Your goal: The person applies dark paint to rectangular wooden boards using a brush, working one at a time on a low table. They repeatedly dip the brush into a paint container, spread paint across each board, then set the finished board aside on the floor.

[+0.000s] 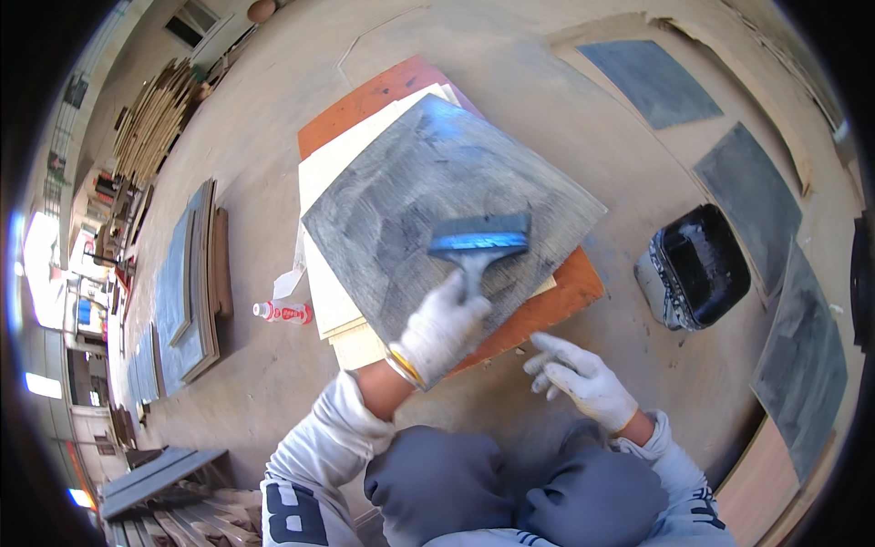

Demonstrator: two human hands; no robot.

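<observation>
My left hand (441, 330), in a pale work glove, is closed round the handle of a wide paint brush (474, 264). The brush's dark bristle edge rests on a square board (392, 201) coated in streaky dark grey. Beneath it lie several pale yellow boards (319, 187), turned at a different angle, and a reddish-brown board (360, 108) at the bottom. To the right of the stack my right hand (583, 381), also gloved, hangs over the floor with fingers loosely spread and nothing in them. Farther right stands a paint-smeared bucket (663, 296) with a black inside.
A small red-and-white bottle (284, 313) lies left of the stack. Dark-coated boards (649, 80) are spread along the right side. More boards (187, 283) lean at the left, with stacked timber (155, 118) behind and dark slats (159, 483) at lower left.
</observation>
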